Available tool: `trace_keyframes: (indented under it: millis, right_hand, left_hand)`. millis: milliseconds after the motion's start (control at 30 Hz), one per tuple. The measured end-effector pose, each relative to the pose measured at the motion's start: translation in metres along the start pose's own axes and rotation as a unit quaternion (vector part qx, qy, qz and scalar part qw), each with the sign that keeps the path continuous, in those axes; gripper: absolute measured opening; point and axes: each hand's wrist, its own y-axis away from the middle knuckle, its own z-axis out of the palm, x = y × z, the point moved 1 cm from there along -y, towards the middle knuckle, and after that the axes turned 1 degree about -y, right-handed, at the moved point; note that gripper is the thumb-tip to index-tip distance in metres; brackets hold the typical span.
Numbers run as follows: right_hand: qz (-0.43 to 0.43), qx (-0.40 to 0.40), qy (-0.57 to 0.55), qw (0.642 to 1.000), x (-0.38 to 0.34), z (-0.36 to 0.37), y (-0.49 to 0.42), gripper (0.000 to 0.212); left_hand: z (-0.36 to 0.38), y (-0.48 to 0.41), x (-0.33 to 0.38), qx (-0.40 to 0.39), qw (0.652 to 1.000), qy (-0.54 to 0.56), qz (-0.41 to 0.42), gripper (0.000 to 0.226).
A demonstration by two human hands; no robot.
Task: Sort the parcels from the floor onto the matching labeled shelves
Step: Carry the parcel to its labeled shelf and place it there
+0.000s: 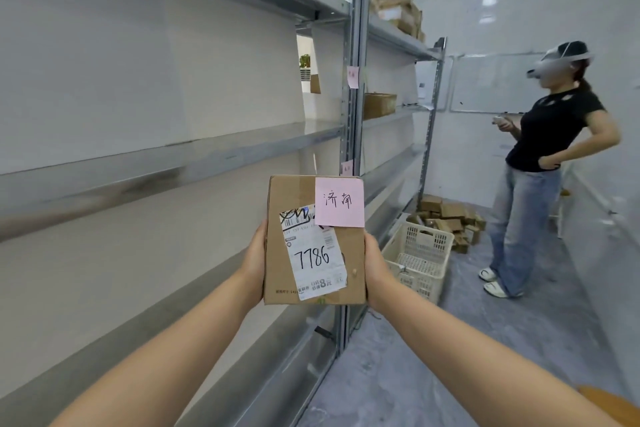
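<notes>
Cardboard parcel (304, 218), flat and rectangular, clasped between both hands.

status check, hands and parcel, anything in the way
Left hand and right hand clamp parcel by its sides. Held up, pink note facing camera, unshelved. Crate and person ahead.

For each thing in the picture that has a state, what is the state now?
Box: held upright off the floor, pink note on its face.
Left hand: gripping the box's left side.
Right hand: gripping the box's right side.
Basket: on the floor, tilted.
Near shelf: bare.
Parcel pile: on the floor.
</notes>
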Motion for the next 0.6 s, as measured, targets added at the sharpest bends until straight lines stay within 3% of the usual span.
trace_keyframes:
  millis: [167,367,600]
  right_hand:
    - [-0.009,0.06,-0.004,0.998,-0.015,-0.024,-0.025,0.045]
    - [-0.025,0.131,-0.023,0.991,-0.026,-0.059,-0.054,0.031]
    - [-0.042,0.134,0.045,0.989,-0.061,-0.11,-0.11,0.036]
  left_hand:
    - [0.015,-0.053,0.004,0.039,0.995,-0.09,0.013,0.058]
    - [0.05,-0.096,0.001,0.017,0.994,-0.111,0.0,0.061]
    - [0.099,-0.15,0.006,-0.008,0.986,-0.153,0.059,0.06]
